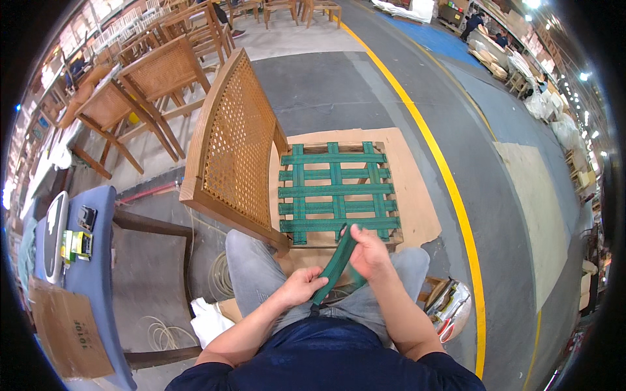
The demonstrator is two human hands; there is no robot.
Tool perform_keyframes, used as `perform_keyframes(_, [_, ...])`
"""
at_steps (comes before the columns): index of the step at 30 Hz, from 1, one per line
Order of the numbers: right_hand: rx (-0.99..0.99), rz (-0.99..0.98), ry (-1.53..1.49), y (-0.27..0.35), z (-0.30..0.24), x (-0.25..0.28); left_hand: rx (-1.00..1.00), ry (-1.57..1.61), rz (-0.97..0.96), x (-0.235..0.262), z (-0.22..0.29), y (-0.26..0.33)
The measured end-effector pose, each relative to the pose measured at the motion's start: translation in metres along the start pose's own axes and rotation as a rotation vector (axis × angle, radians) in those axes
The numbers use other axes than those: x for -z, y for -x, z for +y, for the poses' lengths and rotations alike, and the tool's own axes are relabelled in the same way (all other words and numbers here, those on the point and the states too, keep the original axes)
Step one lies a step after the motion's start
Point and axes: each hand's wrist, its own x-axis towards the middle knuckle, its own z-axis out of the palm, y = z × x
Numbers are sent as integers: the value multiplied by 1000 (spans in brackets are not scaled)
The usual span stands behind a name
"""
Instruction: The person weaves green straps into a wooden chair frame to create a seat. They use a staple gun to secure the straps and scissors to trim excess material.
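webbing strap (337,262), flat woven green, gripped by left hand (301,285) and right hand (369,251).

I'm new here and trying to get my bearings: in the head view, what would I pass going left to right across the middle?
Blue-covered stool → cane chair back → green webbing seat → yellow floor line → plywood sheet.

Grey concrete floor (326,91), yellow line (443,176); cane-backed wooden chairs (150,85) stacked left; bright ceiling lights (583,76) right.
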Motion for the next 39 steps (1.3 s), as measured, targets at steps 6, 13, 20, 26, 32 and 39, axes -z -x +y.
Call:
perform_keyframes(6, [39,8,173,-1,-14,0,-104,227,86,17,4,-17])
perform_keyframes(13, [-240,3,319,17,61,14,19,646,423,35,43,-88])
perform_keyframes(20, [-379,-99,466,36,79,35,132,634,581,50,11,-117])
perform_keyframes(26, [-370,-218,900,39,57,56,156,597,563,53,15,-125])
perform_keyframes(32, [-121,-34,794,18,42,57,311,750,431,95,23,-155])
perform_keyframes(39, [69,65,1001,-115,-11,58,321,801,455,114,20,-190])
